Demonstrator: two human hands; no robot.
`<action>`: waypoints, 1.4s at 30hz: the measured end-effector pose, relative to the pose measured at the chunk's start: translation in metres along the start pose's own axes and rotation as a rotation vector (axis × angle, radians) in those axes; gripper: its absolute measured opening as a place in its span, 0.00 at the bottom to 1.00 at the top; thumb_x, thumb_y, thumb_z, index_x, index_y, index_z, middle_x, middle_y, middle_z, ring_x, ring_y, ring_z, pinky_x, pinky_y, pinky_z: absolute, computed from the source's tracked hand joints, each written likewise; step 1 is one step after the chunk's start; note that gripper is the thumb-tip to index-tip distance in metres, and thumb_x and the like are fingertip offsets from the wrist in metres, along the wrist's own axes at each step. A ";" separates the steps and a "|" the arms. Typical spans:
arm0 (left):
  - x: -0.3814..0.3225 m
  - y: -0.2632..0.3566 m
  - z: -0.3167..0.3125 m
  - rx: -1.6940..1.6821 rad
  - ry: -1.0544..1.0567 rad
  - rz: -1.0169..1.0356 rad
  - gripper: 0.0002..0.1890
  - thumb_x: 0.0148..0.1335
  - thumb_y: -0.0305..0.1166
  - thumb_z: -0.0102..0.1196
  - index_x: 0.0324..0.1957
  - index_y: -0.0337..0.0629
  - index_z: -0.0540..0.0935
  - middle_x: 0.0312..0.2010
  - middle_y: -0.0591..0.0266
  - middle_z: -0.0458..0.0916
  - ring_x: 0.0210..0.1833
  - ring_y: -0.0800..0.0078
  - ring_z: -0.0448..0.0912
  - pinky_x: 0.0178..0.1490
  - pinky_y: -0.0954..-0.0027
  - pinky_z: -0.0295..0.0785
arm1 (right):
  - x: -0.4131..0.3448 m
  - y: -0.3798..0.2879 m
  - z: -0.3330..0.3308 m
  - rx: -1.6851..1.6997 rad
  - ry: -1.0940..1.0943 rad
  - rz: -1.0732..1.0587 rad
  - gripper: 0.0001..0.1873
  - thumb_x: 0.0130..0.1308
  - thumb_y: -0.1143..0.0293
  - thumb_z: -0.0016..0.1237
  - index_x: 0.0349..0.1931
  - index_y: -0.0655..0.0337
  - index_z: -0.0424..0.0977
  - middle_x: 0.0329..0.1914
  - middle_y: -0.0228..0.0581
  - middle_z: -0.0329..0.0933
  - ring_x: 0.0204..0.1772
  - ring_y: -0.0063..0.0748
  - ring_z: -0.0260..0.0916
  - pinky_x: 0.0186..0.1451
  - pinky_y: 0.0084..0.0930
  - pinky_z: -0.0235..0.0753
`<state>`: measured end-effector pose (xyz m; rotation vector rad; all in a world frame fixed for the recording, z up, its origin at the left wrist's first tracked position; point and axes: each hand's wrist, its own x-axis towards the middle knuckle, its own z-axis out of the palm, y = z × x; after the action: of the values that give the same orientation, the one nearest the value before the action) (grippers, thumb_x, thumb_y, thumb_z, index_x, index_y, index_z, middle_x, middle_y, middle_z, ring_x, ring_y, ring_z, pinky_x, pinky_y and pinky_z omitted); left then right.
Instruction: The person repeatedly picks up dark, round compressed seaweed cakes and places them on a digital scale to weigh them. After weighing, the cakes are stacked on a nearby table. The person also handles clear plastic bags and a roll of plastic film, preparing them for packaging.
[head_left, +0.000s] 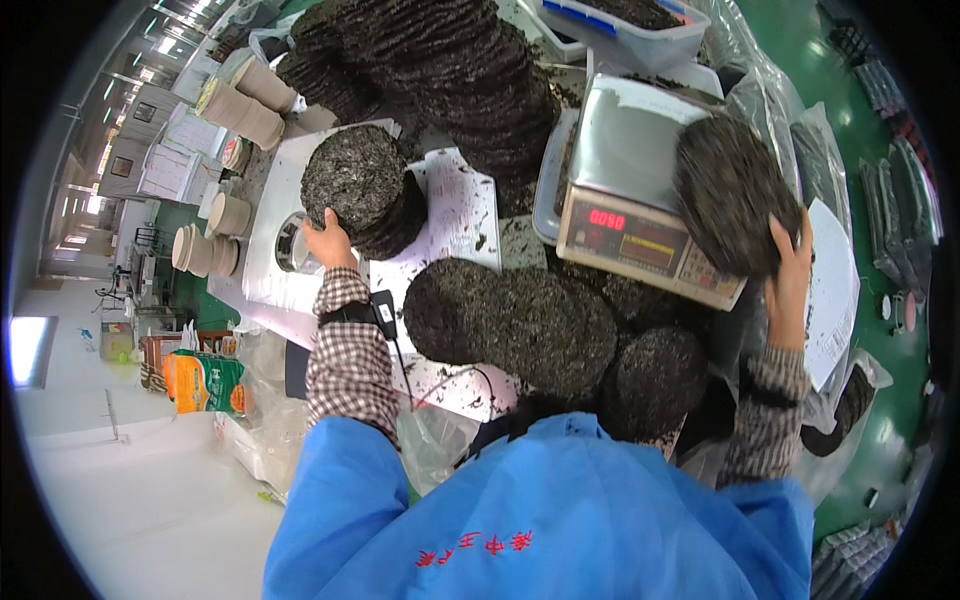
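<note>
My right hand (791, 262) grips a round dark cake of dried seaweed (731, 191), blurred and tilted beside the steel pan of a digital scale (634, 139), whose red display is lit. At the left, my left hand (328, 241) rests its fingers at the near edge of a stack of round seaweed cakes (356, 176); whether it grips one is unclear. A clear round object (304, 259) lies by that hand. Between my arms are overlapping seaweed cakes (525, 326), with a smaller round one (660, 375) at their right.
Tall piles of seaweed cakes (450, 67) stand behind. A plastic tub (675, 41) holds loose seaweed beyond the scale. Printed paper sheets (457, 202) carry scraps. Stacked beige round pieces (240, 112) line the left edge; clear plastic sheeting (765, 82) drapes the right.
</note>
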<state>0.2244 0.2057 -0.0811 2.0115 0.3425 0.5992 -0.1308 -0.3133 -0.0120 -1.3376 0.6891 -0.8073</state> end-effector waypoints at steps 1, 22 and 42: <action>0.003 -0.007 -0.004 0.354 0.052 0.056 0.27 0.69 0.33 0.55 0.63 0.26 0.65 0.58 0.39 0.70 0.60 0.49 0.71 0.64 0.57 0.66 | 0.016 0.009 0.005 -0.082 -0.002 -0.066 0.38 0.68 0.64 0.55 0.73 0.64 0.52 0.72 0.52 0.58 0.69 0.40 0.62 0.67 0.28 0.66; -0.239 0.063 -0.038 -0.740 -1.207 -1.036 0.20 0.71 0.42 0.52 0.57 0.37 0.76 0.52 0.51 0.81 0.51 0.63 0.82 0.55 0.61 0.80 | -0.144 0.059 -0.112 -0.368 -0.692 0.039 0.12 0.47 0.84 0.60 0.32 0.60 0.80 0.60 0.37 0.75 0.67 0.48 0.63 0.66 0.41 0.64; -0.202 0.131 0.176 -0.406 -0.634 -0.002 0.32 0.53 0.26 0.58 0.63 0.32 0.70 0.54 0.45 0.76 0.54 0.56 0.76 0.61 0.61 0.68 | -0.031 -0.036 -0.024 0.307 0.131 0.028 0.36 0.64 0.75 0.55 0.71 0.64 0.55 0.64 0.51 0.68 0.59 0.41 0.73 0.58 0.34 0.77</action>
<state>0.1499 -0.0832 -0.0928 1.6942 -0.1533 0.0014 -0.1721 -0.3030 0.0201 -1.0029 0.6550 -0.9432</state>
